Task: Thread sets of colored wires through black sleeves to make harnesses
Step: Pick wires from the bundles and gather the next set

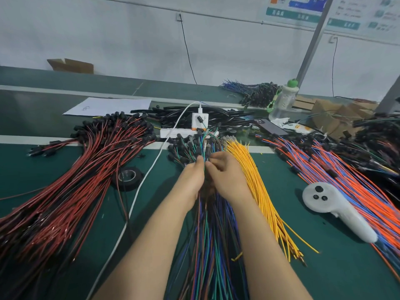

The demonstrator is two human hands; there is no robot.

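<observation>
Wires of blue and green (pixel 208 245) run up from bottom centre to where left hand (pixel 192 176) and right hand (pixel 227 177) each pinch strands, and tangled neighbours may well drag along, short of black sleeves (pixel 179 113) heaped beyond, upper centre.

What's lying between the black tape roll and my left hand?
A white cable runs between the tape roll and the left hand, shown in the head view.
</observation>
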